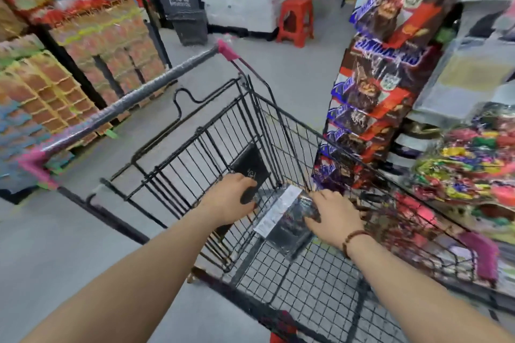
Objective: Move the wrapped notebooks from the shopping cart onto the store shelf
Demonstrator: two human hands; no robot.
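A shop floor, right in the middle of an aisle.

A black wire shopping cart (278, 147) sits on the grey floor, stacked cartons of packaged goods (92, 58) fill the racks on the left, a tall chocolate-bar display stand (381, 69) rises on the right beside bright bagged sweets (471, 156), and a red plastic stool (296, 21) stands farther down by wrapped white stock.

The one camera is sitting on my head, looking forward and steeply down along both my forearms into the cart (292, 125), which is filling the middle of the wide, bent frame at close range. It is also taking in the aisle floor (292, 69) ahead, stacked boxes (92, 44) to my left and a snack display (387, 69) close on my right.
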